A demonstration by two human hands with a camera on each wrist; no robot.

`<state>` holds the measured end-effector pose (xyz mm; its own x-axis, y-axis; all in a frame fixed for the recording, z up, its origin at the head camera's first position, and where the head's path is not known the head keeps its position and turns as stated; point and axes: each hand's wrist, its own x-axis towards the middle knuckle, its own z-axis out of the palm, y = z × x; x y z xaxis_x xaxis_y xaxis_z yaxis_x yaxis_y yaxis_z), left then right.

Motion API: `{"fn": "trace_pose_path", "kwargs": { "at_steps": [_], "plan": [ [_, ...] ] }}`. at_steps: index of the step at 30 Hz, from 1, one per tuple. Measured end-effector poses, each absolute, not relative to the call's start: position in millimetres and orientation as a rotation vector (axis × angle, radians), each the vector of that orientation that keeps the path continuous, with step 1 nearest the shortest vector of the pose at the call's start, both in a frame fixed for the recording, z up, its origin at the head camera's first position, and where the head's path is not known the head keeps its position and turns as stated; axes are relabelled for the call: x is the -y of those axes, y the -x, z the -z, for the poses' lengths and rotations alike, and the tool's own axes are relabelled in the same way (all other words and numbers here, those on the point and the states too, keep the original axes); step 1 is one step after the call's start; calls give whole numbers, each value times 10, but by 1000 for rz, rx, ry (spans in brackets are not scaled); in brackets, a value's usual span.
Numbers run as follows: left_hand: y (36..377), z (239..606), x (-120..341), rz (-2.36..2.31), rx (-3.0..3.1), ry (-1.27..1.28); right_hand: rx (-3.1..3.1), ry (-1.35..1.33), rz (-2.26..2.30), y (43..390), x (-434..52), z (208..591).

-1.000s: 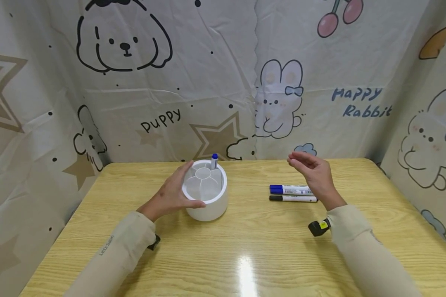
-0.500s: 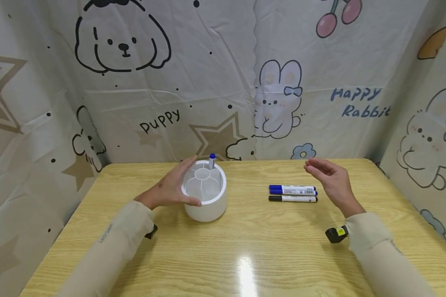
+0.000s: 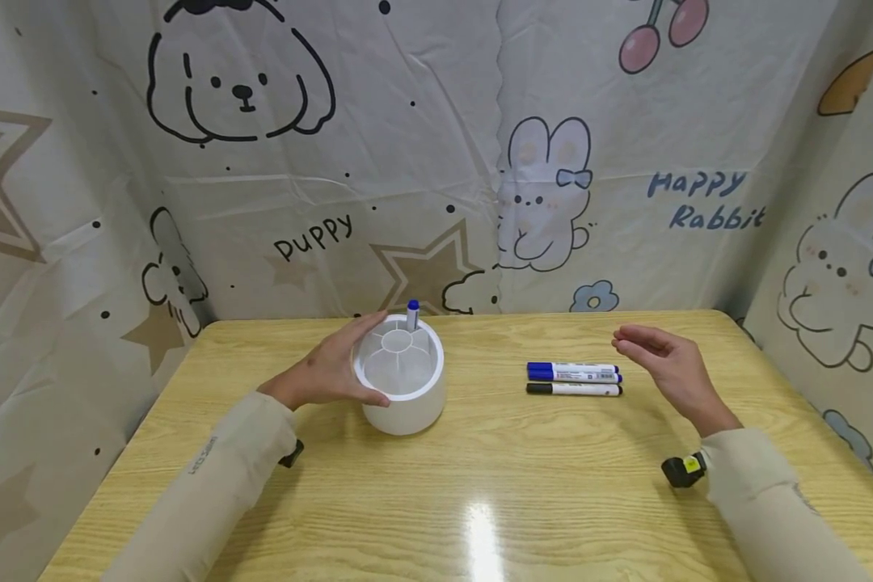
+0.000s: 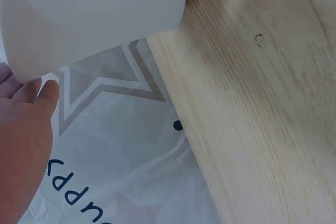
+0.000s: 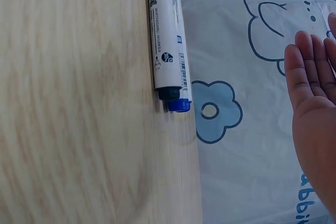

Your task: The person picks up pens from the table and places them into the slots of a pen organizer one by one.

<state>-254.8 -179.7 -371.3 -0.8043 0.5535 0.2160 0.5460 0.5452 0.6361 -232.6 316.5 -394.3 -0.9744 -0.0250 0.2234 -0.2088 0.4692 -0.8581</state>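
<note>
A white round pen holder (image 3: 402, 380) with inner compartments stands left of the table's middle, and one blue-capped marker (image 3: 412, 314) stands upright in its far compartment. My left hand (image 3: 329, 370) grips its left side; its wall (image 4: 94, 19) fills the top of the left wrist view. Two markers lie side by side right of centre: a blue-capped marker (image 3: 573, 372) behind and a black-capped marker (image 3: 573, 390) in front, their butt ends together (image 5: 170, 66) in the right wrist view. My right hand (image 3: 665, 368) hovers just right of them, fingers straight, holding nothing.
The wooden table (image 3: 480, 469) is closed in by cartoon-printed cloth walls (image 3: 436, 162) at the back and both sides. A glare patch (image 3: 480, 525) shines on the near middle of the tabletop.
My right hand has drawn back to the right and lowered, uncovering the two lying markers. My left hand has stayed on the pen holder.
</note>
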Motion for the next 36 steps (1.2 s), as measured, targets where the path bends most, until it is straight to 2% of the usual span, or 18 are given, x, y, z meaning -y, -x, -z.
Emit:
{"fn": "trace_pose_path", "kwargs": {
  "at_steps": [19, 36],
  "plan": [
    [2470, 3729, 1868, -1168, -2834, -1084, 2538, -166, -1528, 2221, -3285, 3968],
    [2451, 3745, 1841, -1300, -2777, -1005, 2598, -212, -1541, 2230, -3390, 4065]
  ]
}}
